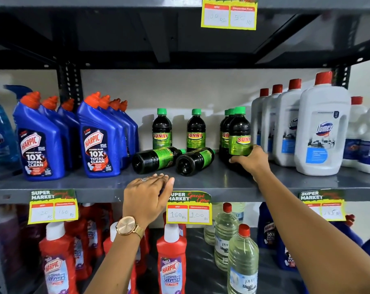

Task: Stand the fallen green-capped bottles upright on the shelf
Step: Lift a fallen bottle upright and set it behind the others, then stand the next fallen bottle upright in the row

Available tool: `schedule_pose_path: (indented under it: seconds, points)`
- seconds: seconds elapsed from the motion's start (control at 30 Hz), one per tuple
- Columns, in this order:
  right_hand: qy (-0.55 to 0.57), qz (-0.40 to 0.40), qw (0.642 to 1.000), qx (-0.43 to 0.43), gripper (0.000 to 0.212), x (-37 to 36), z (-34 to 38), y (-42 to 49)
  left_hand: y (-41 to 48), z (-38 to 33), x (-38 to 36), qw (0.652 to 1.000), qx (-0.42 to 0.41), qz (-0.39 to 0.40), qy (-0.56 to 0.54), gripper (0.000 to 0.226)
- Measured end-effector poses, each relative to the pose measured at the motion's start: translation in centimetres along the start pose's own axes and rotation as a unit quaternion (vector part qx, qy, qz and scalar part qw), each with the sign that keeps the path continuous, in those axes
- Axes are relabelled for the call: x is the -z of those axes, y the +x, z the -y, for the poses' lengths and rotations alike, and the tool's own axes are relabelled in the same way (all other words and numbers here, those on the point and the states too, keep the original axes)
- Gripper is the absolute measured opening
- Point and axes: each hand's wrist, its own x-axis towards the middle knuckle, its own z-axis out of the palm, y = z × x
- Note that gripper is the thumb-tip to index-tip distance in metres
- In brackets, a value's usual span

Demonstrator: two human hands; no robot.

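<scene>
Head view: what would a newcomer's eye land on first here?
Two green-capped bottles lie on their sides mid-shelf, the left fallen bottle and the right fallen bottle, bases toward the camera. The right hand grips an upright Sunny bottle beside the white Domex jugs. The left hand rests at the shelf edge, wearing a wristwatch.

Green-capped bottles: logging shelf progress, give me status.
Right hand gripping upright bottle at its base. Left hand on shelf edge, empty. Two fallen bottles remain. Nothing blocking.
</scene>
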Motion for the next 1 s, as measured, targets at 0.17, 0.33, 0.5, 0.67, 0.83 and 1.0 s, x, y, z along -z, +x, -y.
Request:
schedule_pose_path:
  seconds: [0.17,0.33,0.5,0.67,0.83,1.0]
  points:
    - [-0.046,-0.009,0.999,-0.003,0.111,-0.4,0.3,-0.4,0.1,0.0,0.1,1.000,0.006,0.009,0.000,0.046]
    - [-0.004,0.002,1.000,-0.012,0.070,0.1,-0.4,0.3,0.0,-0.1,0.1,1.000,0.019,0.012,-0.004,0.046]
    - [-0.013,0.028,1.000,-0.004,0.066,-0.3,-0.4,0.7,0.1,-0.1,0.0,1.000,0.016,0.006,-0.003,0.045]
    - [0.000,0.048,0.999,-0.015,0.072,-0.3,-0.4,0.6,0.0,0.0,0.1,1.000,0.016,0.002,-0.012,0.046]
    - [-0.101,-0.163,0.974,0.122,0.091,0.4,1.8,-2.4,0.6,1.0,0.6,1.000,-0.015,0.016,-0.001,0.051]
    - [-0.065,-0.028,0.984,0.162,0.079,-1.1,4.3,-6.3,0.8,2.4,0.4,0.998,-0.049,0.018,-0.032,0.056]
